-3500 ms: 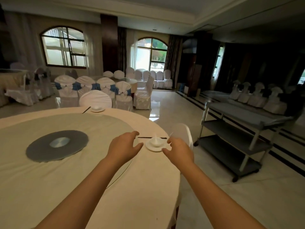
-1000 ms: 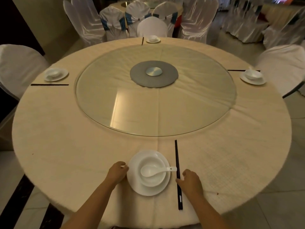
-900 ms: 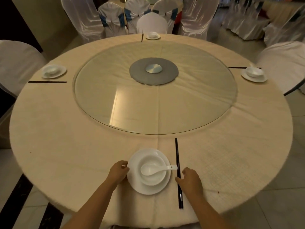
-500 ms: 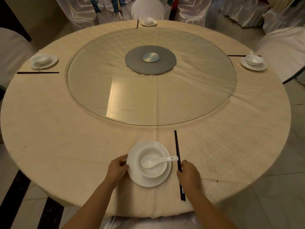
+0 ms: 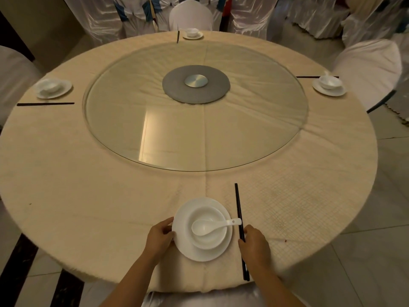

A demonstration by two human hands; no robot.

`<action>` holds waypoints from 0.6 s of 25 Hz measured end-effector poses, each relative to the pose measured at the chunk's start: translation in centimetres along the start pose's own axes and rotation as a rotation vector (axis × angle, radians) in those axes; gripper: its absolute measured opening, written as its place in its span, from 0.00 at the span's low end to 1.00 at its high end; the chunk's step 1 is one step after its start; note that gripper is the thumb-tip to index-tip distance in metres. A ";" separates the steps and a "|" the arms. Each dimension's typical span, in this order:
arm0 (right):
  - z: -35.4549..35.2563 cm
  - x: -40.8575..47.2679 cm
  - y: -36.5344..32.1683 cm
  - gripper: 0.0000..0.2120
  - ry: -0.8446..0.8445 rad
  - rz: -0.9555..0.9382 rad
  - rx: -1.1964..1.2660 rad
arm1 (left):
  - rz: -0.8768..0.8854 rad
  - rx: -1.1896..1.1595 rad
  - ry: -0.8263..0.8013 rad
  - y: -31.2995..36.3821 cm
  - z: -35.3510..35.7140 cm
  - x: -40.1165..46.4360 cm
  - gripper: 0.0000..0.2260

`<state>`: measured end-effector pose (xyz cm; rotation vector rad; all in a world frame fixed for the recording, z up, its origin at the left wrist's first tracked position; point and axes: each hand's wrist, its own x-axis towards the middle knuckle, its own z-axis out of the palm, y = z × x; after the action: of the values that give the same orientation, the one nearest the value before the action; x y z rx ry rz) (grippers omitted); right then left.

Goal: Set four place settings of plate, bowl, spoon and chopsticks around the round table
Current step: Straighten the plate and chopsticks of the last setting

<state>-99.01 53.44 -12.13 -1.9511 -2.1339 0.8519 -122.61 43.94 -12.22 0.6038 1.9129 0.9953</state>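
Observation:
Near the front edge of the round table (image 5: 88, 196) sits a white plate (image 5: 183, 247) with a white bowl (image 5: 215, 239) on it and a white spoon (image 5: 212, 226) lying in the bowl. My left hand (image 5: 159, 239) grips the plate's left rim. Black chopsticks (image 5: 238, 209) lie just right of the plate, and my right hand (image 5: 254, 245) pinches them near their middle. Three other settings lie around the table: left plate (image 5: 63, 89) with chopsticks (image 5: 45, 104), far plate (image 5: 192, 37) with chopsticks (image 5: 177, 36), right plate (image 5: 329, 90) with chopsticks (image 5: 307, 77).
A glass turntable (image 5: 194, 134) with a grey hub (image 5: 195, 87) fills the table's middle. White-covered chairs stand at the far side (image 5: 190, 15), the right (image 5: 369, 69) and the left (image 5: 13, 78). A chair back (image 5: 199, 299) is right below me. Tiled floor lies to the right.
I went from the right-hand setting to this near one. In the last second my left hand closed on the plate rim and my right hand moved onto the chopsticks; the view tilted down.

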 end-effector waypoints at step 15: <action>0.5 -0.5 -0.3 0.06 -0.016 0.061 -0.017 | 0.026 0.054 -0.040 -0.3 -0.3 -0.2 0.27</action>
<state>-99.37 52.80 -12.24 -2.0343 -2.1075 0.8653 -122.77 43.53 -12.32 0.6764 1.9055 0.9436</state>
